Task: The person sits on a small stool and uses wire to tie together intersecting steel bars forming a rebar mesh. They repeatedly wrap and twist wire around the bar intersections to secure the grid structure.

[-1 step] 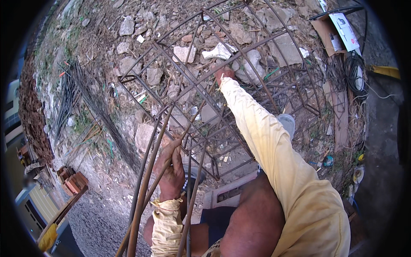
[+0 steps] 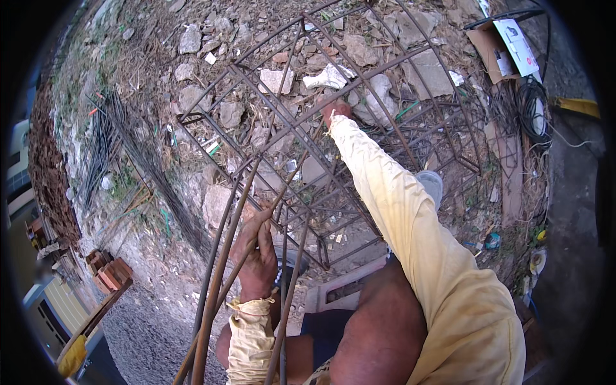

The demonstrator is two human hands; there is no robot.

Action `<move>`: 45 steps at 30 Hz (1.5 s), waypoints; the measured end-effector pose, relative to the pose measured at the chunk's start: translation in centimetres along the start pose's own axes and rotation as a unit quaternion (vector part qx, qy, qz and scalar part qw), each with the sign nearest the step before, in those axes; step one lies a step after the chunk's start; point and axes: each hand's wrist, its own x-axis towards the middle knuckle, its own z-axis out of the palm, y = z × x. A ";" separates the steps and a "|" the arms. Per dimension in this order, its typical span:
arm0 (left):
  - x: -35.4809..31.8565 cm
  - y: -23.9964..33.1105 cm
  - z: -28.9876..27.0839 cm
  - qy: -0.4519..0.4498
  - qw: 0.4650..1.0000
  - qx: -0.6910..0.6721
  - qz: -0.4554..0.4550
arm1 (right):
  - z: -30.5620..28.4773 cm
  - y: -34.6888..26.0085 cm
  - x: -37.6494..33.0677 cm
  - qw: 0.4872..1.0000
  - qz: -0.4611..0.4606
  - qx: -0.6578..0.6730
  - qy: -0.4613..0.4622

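Left hand (image 2: 258, 256) clenched around a bundle of long rusty steel reinforcing rods (image 2: 221, 282), low in the view, just above a pale yellow cuff. Right hand (image 2: 336, 110) stretched far forward at the end of a long pale yellow sleeve (image 2: 410, 218), resting on a bar of the rusty rebar cage of long rods and square ties (image 2: 289, 128); fingers partly behind the bar, so cannot tell whether closed on it or merely touching.

Rods rising from the lower edge, past the left hand, into the near end of the cage. Cage spread across the middle, from near the knees out to the upper rim. Little free room inside the cage, bars crossing close on every side of the right hand; more open ground to the left, over gravel and dry grass.

Lower ends of the rods cut off at the frame edge. Right hand small and distant, fingertips hard to make out. Rim of the view dark and bent.

Beneath the cage, rough grey and pale broken stones (image 2: 359, 51) amid rubble. Loose dark rods (image 2: 102, 141) lying well to the left. Stacked red bricks (image 2: 106, 273) at lower left. Torn cardboard box (image 2: 500, 48) and coiled black wire (image 2: 529, 112) at upper right.
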 end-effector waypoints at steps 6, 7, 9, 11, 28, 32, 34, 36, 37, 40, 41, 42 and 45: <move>-0.7 -0.5 0.8 0.021 0.998 -0.040 -0.045 | -2.6 -0.9 -0.2 0.976 -0.118 -0.133 -0.122; -0.9 -0.4 0.9 0.022 0.997 -0.048 -0.050 | -3.0 -1.0 -0.1 0.970 -0.135 -0.151 -0.134; -1.0 -0.4 1.2 0.030 0.995 -0.069 -0.061 | -3.6 -1.4 0.0 0.965 -0.148 -0.161 -0.144; -1.1 -0.3 1.3 0.034 0.994 -0.081 -0.070 | -3.9 -1.5 -0.2 0.971 -0.132 -0.138 -0.142; -1.0 0.1 1.0 0.028 0.991 -0.097 -0.087 | -3.9 -1.8 -0.1 0.978 -0.117 -0.109 -0.134; -1.1 0.3 1.6 0.038 0.992 -0.097 -0.073 | -3.3 -1.2 0.3 0.974 -0.126 -0.127 -0.138; -1.2 0.1 1.4 0.040 0.993 -0.081 -0.071 | -3.3 -1.7 -0.4 0.971 -0.139 -0.127 -0.146; -1.4 -0.3 1.3 0.043 0.994 -0.069 -0.074 | -3.6 -2.3 -1.1 0.967 -0.153 -0.128 -0.155; -1.3 -0.3 1.2 0.039 0.994 -0.073 -0.077 | -4.0 -2.3 -1.3 0.966 -0.159 -0.129 -0.157; -0.7 0.1 0.3 -0.001 0.999 -0.023 -0.047 | -5.0 -2.4 -1.7 0.961 -0.169 -0.141 -0.166; -0.5 0.4 0.0 -0.008 0.999 -0.022 -0.042 | -5.3 -2.4 -1.9 0.960 -0.172 -0.143 -0.166; -0.3 0.4 -0.2 -0.013 0.999 -0.019 -0.026 | -5.4 -2.2 -2.3 0.960 -0.173 -0.143 -0.168; 0.1 0.7 -0.6 -0.029 0.999 -0.026 -0.010 | -5.8 -2.1 -2.6 0.958 -0.179 -0.147 -0.169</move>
